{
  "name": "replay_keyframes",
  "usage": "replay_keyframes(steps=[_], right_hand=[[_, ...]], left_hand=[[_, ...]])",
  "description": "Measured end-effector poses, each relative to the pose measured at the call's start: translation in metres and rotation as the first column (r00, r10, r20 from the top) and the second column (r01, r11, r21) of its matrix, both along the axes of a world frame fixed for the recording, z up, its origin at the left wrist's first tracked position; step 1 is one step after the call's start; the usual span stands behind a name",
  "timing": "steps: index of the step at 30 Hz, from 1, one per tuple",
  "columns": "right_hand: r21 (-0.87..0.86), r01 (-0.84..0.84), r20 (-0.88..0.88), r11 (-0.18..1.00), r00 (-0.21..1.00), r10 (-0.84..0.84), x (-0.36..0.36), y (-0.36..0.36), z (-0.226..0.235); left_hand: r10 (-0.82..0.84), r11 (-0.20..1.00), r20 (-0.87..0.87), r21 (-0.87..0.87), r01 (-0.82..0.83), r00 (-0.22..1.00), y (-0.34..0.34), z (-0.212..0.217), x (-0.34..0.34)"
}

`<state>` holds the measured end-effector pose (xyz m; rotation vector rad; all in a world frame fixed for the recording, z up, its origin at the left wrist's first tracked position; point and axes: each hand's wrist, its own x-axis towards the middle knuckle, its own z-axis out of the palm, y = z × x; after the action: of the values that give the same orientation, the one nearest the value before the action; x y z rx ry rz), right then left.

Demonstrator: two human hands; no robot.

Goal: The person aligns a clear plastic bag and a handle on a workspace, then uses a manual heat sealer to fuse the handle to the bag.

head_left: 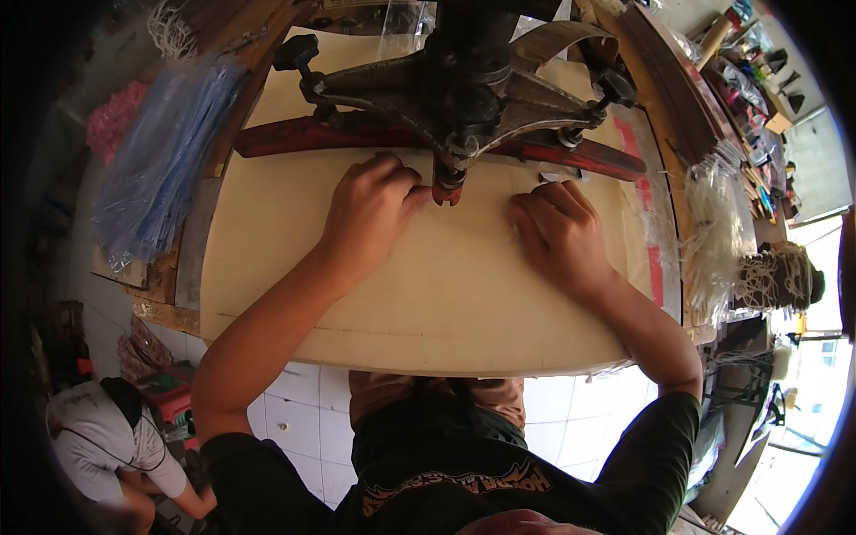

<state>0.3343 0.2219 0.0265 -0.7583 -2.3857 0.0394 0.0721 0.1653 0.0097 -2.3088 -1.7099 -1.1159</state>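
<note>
My left hand [370,198] is on the tan sheet covering the work table [428,294], just left of the middle of a press-like metal frame. Its fingers curl inward close to the red bar [330,134] under that frame; whatever they pinch is hidden. My right hand [563,225] rests on the same sheet to the right, fingers bent and closed, their tips out of sight. Just beyond it, by the bar, lie small pale and dark scraps [555,176]. The dark metal frame [401,89] with black knobs spreads above both hands.
Clear bluish plastic bags [169,160] and a pink bundle [116,119] lie at the left. Clear plastic strips [718,232] hang along the right edge, near a bundle of pale cords [776,276]. A curved strip [571,40] arches behind the frame. Another person [111,437] crouches at lower left.
</note>
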Motion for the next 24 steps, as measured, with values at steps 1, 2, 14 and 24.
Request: replay_keyframes(steps=[1,2,14,24], right_hand=[[0.0,0.002,0.007,1.0,1.0,-0.002,0.001,-0.001,0.001],[0.002,0.004,0.014,1.0,1.0,-0.004,0.001,-0.001,0.002],[-0.06,0.008,0.067,0.998,0.998,-0.004,0.006,0.005,0.01],[-0.056,-0.009,0.038,0.998,0.999,0.011,0.008,0.009,0.004]], left_hand=[[-0.015,1.0,-0.04,0.006,0.015,0.999,-0.001,0.001,-0.001],[-0.036,0.999,-0.079,0.004,0.037,0.996,-0.002,0.003,-0.002],[-0.135,0.989,-0.211,-0.083,0.12,0.968,-0.011,0.017,-0.009],[-0.151,0.988,-0.243,-0.059,0.141,0.958,-0.009,0.016,-0.014]])
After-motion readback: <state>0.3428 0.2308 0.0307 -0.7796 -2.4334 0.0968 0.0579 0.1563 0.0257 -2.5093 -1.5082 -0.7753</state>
